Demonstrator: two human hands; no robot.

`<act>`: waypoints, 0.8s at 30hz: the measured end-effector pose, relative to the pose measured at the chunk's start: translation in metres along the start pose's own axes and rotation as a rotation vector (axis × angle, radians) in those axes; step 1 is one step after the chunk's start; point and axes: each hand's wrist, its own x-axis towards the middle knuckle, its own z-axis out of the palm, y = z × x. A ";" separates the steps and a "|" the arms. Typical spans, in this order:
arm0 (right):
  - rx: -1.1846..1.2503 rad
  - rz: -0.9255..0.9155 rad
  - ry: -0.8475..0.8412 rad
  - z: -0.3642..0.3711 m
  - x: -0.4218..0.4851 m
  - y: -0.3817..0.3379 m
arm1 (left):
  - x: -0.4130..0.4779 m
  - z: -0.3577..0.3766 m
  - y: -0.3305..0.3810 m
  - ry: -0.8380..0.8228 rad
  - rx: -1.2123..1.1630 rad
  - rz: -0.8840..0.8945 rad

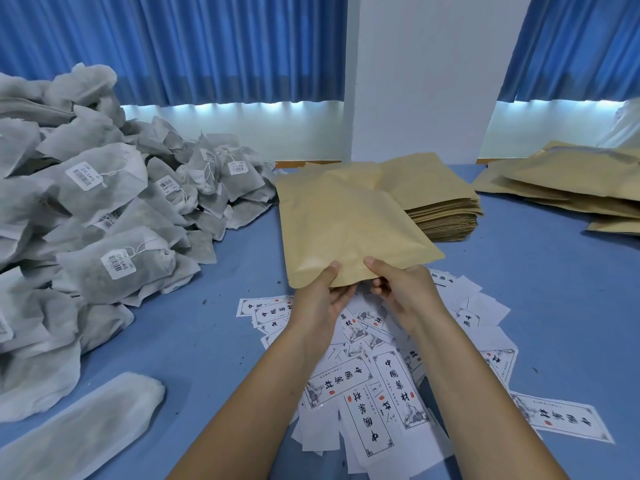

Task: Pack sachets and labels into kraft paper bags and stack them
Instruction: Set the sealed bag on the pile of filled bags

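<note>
A flat kraft paper bag is held over the blue table by its near edge. My left hand pinches that edge with the thumb on top. My right hand grips the same edge just to the right, thumb on top and fingers curled beneath. Under my hands lies a scatter of white printed labels. A big heap of grey mesh sachets with barcode tags fills the left side. One sachet lies apart at the near left.
A neat stack of empty kraft bags sits behind the held bag. A looser pile of kraft bags lies at the far right. Blue curtains and a white wall stand behind the blue table.
</note>
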 end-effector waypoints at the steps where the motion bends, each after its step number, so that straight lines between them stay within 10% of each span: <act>1: -0.001 0.002 -0.020 0.001 -0.001 0.000 | 0.000 -0.001 0.000 0.002 0.018 0.011; 17: 0.109 0.019 0.068 0.000 -0.002 -0.007 | 0.001 -0.004 0.014 0.122 0.412 0.116; 24: 0.022 0.112 -0.148 0.015 -0.013 0.007 | -0.002 -0.005 0.009 0.092 0.433 0.173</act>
